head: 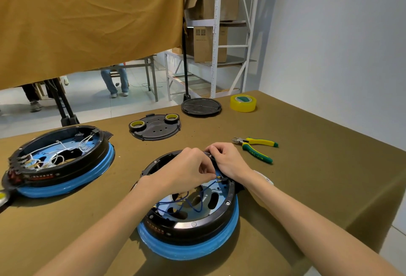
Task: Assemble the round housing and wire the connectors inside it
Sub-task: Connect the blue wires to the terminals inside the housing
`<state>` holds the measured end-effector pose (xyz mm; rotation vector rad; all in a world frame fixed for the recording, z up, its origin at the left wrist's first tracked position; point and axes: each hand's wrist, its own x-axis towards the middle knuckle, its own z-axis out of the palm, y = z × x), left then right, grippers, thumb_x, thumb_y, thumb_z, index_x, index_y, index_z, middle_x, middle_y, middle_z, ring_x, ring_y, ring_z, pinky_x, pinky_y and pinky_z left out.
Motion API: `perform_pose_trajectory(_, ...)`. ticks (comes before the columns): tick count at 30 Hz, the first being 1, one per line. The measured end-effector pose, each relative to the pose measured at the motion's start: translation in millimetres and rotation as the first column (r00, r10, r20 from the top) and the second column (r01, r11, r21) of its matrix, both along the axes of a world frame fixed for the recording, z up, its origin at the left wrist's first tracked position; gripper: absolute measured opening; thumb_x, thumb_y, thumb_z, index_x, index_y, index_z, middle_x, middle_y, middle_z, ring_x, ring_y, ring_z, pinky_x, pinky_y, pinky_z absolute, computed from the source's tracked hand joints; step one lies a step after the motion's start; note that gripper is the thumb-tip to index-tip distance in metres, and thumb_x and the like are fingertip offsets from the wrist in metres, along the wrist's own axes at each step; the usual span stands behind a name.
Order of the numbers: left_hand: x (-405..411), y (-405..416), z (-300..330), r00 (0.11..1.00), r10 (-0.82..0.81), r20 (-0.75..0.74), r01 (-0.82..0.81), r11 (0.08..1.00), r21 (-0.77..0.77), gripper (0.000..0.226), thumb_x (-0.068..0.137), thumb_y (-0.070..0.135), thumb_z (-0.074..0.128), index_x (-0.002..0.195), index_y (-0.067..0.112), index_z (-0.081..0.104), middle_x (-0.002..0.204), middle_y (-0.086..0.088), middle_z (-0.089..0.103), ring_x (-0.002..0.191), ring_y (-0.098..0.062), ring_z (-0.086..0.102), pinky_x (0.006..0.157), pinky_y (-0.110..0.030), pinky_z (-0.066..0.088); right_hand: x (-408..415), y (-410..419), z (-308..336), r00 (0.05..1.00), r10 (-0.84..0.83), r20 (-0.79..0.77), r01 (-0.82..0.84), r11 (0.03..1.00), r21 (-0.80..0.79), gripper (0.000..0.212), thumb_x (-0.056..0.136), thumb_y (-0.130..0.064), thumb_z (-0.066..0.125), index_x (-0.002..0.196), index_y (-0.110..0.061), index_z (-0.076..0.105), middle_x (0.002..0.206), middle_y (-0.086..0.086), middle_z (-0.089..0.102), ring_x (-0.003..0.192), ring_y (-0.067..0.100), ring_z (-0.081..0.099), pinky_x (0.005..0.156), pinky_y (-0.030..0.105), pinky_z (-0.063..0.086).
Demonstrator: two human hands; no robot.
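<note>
Blue-ringed spare housing left, pliers right, hands over housing

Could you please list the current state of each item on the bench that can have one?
Near round black housing with blue base ring: open, blue wires loose inside.
Left round black housing: open, white wires inside.
Left hand: fingers pinching a brass-tipped connector.
Right hand: gripping the housing's far rim.
Yellow-and-green pliers: lying unused.
Black round cover plate: off, holding two tape rolls.

"JING-DIN" on the green-and-yellow handle of the pliers.
</note>
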<state>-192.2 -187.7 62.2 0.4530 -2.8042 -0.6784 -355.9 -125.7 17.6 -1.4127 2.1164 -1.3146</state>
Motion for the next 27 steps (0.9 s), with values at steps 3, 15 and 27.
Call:
perform_pose_trajectory(3,-2,5,-1,1.000,0.020,0.000,-0.020,1.000,-0.018,0.009,0.093,0.030,0.073,0.094,0.026,0.081,0.084,0.013,0.072,0.076,-0.004,0.063,0.070,-0.021,0.054,0,0,-1,1.000,-0.006,-0.013,0.007,1.000,0.006,0.033,0.106,-0.019,0.047,0.095,-0.012,0.077,0.092,0.001,0.074,0.090,0.018,0.067,0.084,0.037,0.053)
perform_pose_trajectory(15,-5,18,-13,0.994,0.066,-0.092,-0.076,0.991,-0.109,0.009,0.095,0.031,0.070,0.097,0.027,0.077,0.086,0.014,0.069,0.076,0.001,0.060,0.070,-0.015,0.045,4,-4,3,1.000,-0.005,-0.026,0.005,1.000,0.028,0.031,0.106,-0.019,0.047,0.099,-0.013,0.076,0.094,-0.001,0.073,0.090,0.014,0.065,0.082,0.031,0.051)
perform_pose_trajectory(27,2,19,-19,0.985,0.088,-0.152,-0.107,0.986,-0.126,0.014,0.087,0.037,0.079,0.095,0.026,0.077,0.082,0.017,0.068,0.078,0.004,0.062,0.080,-0.019,0.055,5,0,-1,1.000,-0.016,0.019,0.016,1.000,0.005,0.031,0.106,-0.018,0.046,0.099,-0.012,0.076,0.093,0.001,0.073,0.089,0.014,0.065,0.077,0.026,0.047)
